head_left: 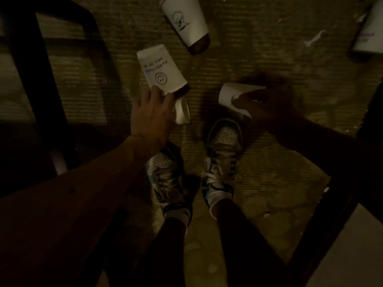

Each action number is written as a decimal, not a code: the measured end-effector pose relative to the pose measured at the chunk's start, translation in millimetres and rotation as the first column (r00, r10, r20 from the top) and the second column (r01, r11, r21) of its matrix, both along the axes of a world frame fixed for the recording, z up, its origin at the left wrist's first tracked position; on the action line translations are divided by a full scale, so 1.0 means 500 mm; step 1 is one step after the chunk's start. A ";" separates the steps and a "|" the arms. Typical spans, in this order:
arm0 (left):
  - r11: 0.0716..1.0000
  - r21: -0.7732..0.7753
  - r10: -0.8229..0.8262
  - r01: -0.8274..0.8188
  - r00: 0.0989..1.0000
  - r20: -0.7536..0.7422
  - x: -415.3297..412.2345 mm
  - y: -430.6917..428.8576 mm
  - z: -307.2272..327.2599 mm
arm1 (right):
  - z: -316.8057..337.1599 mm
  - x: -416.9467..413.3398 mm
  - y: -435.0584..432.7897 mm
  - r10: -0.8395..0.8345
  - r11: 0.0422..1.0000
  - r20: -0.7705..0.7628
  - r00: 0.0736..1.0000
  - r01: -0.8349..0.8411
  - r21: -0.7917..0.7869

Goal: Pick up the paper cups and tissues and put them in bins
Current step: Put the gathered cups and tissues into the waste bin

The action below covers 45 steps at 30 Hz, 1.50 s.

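Could easily drop the smiley cup (161,71), pinched shallowly by left hand (152,117), with right hand (269,108) curled round second cup (230,96).

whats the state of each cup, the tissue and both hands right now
smiley cup, on its side, gripped at its dark end
tissue, crumpled, under the left hand
left hand, gripping the smiley cup
shadowed cup, on its side, gripped
right hand, in shadow, fingers round the shadowed cup
top cup, lying on the floor, untouched
edge cup, lying untouched, partly cropped
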<state>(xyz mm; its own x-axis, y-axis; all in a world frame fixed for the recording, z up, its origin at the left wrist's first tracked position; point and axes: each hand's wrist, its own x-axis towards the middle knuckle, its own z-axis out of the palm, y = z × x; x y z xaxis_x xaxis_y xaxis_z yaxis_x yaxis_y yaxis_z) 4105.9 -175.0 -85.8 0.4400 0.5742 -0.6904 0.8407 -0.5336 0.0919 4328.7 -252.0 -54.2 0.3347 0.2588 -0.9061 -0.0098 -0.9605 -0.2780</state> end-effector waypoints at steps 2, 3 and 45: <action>0.998 -0.046 0.030 -0.031 0.999 -0.016 -0.010 -0.006 0.009 | 0.003 -0.010 0.005 0.053 0.998 -0.034 0.998 -0.052 0.037; 0.992 -0.079 0.095 -0.096 0.995 -0.009 -0.014 -0.010 0.016 | 0.006 -0.017 0.006 0.077 0.996 -0.036 0.996 -0.075 0.054; 0.659 -0.324 0.747 -0.678 0.642 0.176 0.070 0.106 0.169 | 0.160 -0.020 -0.043 0.155 0.963 0.219 0.963 -0.197 0.183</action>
